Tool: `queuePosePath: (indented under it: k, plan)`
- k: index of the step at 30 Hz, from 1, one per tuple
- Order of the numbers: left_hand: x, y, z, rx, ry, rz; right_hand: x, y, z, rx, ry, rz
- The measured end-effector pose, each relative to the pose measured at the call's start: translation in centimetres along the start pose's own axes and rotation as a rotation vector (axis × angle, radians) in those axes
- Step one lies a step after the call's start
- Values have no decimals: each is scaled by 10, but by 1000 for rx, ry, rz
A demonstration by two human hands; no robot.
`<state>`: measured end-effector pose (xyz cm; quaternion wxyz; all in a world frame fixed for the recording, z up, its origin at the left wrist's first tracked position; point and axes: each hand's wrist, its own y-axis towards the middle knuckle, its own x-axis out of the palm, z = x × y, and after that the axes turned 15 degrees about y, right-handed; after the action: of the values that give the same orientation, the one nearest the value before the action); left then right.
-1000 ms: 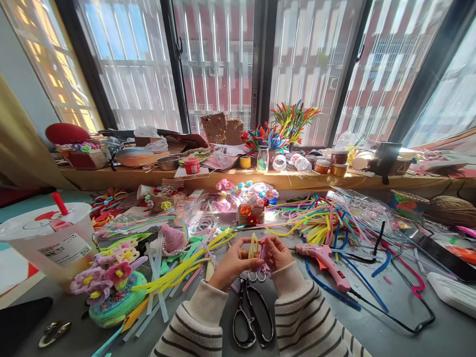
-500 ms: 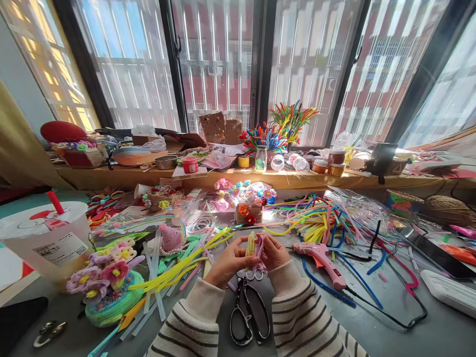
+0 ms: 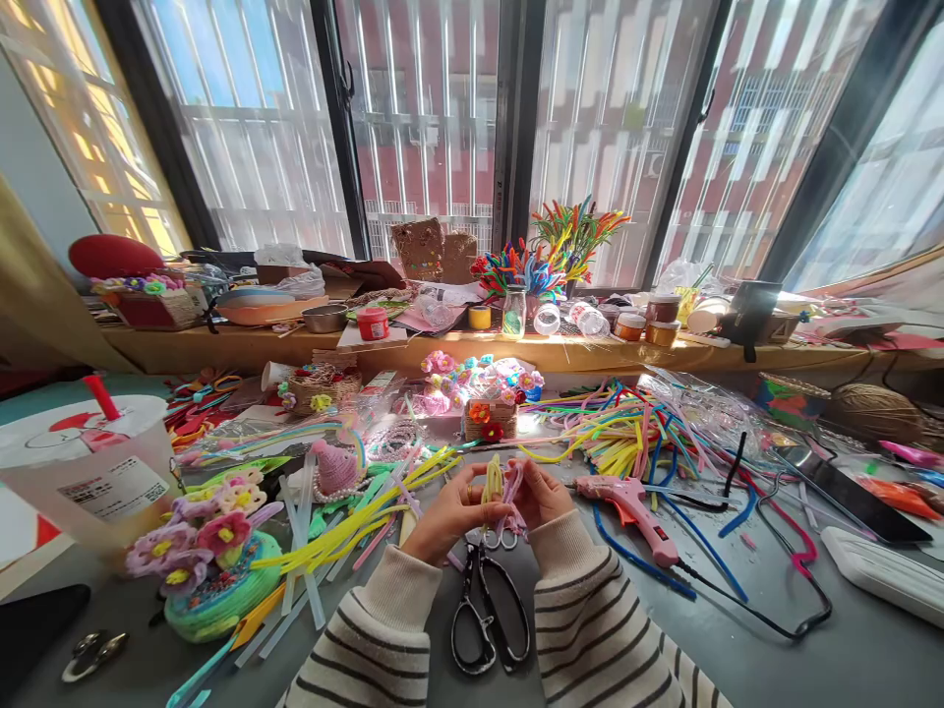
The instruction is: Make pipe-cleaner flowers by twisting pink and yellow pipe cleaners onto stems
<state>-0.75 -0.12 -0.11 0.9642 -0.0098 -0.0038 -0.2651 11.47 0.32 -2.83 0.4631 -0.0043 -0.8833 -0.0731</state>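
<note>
Over the middle of the table, my left hand (image 3: 451,513) is closed on a bundle of bent pipe cleaners, with pale yellow loops (image 3: 494,480) standing up between thumb and fingers. My right hand (image 3: 546,495) pinches the light purple loops (image 3: 514,484) beside them. Both hands meet at this bundle, and fingers hide part of it. Pale curled ends (image 3: 504,538) hang below. Black-handled scissors (image 3: 491,619) lie just under the hands, their blades partly covered. To the right of my right hand rests a pink glue gun (image 3: 632,505).
Yellow pipe cleaners (image 3: 354,519) and clear glue sticks (image 3: 301,565) lie at left, near a crocheted flower piece (image 3: 221,590) and a drink cup (image 3: 95,472). A large pipe-cleaner pile (image 3: 626,433) is behind at right. The glue gun's cord (image 3: 744,615) loops across the right side.
The whole view has shifted slightly, so things sit a little further left. Both hands keep hold of the bundle, with only small finger movement.
</note>
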Motion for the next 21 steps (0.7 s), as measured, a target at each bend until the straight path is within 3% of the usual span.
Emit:
queuePosePath:
  k: [6,16,21]
  plan:
    - [-1,0,-2,27,-7,32,15,-5,-11,162,37,-20]
    - [-1,-1,1,23,-32,6,3,-4,-5,122,-109,-173]
    - [-1,-2,1,26,-51,-53,4,-5,-8,89,-202,-174]
